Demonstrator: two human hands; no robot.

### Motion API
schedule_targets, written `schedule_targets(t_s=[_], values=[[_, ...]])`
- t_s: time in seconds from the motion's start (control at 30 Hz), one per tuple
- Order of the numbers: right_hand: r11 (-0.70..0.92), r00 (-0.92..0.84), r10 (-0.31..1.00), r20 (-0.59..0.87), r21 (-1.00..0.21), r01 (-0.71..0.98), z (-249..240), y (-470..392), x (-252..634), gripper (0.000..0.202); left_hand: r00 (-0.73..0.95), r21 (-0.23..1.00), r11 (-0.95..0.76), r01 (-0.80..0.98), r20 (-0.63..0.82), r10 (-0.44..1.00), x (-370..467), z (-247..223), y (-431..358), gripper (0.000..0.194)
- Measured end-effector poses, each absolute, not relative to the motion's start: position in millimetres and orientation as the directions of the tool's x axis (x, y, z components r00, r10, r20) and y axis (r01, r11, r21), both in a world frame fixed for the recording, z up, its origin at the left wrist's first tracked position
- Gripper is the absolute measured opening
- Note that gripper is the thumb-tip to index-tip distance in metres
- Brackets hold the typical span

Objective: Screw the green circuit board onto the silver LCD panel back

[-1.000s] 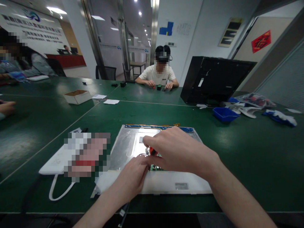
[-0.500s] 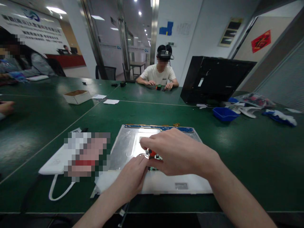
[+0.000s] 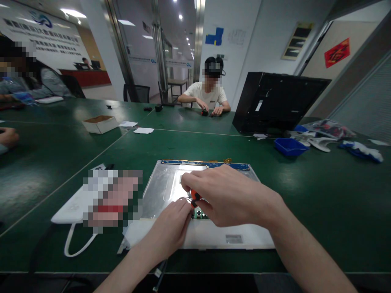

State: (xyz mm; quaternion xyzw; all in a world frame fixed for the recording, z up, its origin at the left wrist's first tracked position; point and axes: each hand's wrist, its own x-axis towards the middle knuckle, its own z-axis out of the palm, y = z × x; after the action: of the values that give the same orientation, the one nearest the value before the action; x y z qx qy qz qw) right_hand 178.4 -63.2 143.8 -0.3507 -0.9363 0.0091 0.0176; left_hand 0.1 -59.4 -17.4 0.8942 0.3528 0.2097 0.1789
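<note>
A flat display panel [image 3: 155, 191] lies back up on the table, with a blue circuit strip [image 3: 183, 162] along its far edge. My right hand [image 3: 226, 195] is closed around an orange-and-black screwdriver [image 3: 194, 196], held above a small green circuit board [image 3: 200, 214] near the panel's middle. The screwdriver's tip is hidden by my fingers. My left hand [image 3: 171, 221] rests on the near part of the panel, its fingers bunched together beside the screwdriver; whatever they pinch is hidden. Thin wires [image 3: 184, 198] curve just beyond those fingertips.
To the left lie a white power bank [image 3: 70, 207] with a white cable [image 3: 69, 244] and a blurred-out item. A white box [image 3: 100, 125], a blue tray [image 3: 290, 147] and a large black monitor [image 3: 275, 101] stand farther back. A co-worker [image 3: 210, 91] sits opposite; another person sits at the left.
The screwdriver has turned slightly in my right hand, showing more black near its lower end. My left hand stays in place. Across the table, the co-worker's hand has shifted onto a small dark object.
</note>
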Motion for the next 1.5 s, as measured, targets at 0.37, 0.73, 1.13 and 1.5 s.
schedule_targets(t_s=[0.37,0.73,1.13,1.5], values=[[0.690,-0.690,0.723,0.047,0.003,0.724,144.4,-60.0,173.0,0.016,0.660,0.448,-0.704,0.551,0.282,0.696,-2.4,-25.2,-58.8,0.021],[0.745,-0.744,0.668,0.036,-0.030,0.667,144.5,-64.7,177.7,0.019,0.656,0.456,-0.710,0.537,0.303,0.691,-1.1,-25.1,-57.1,0.020],[0.707,-0.707,0.705,0.050,0.013,0.707,145.2,-61.7,176.3,0.009,0.654,0.460,-0.692,0.557,0.271,0.706,-1.5,-21.3,-59.2,0.019],[0.722,-0.721,0.691,0.050,-0.019,0.691,146.5,-62.7,176.4,0.020,0.636,0.447,-0.711,0.543,0.333,0.696,-0.5,-22.4,-59.1,0.021]])
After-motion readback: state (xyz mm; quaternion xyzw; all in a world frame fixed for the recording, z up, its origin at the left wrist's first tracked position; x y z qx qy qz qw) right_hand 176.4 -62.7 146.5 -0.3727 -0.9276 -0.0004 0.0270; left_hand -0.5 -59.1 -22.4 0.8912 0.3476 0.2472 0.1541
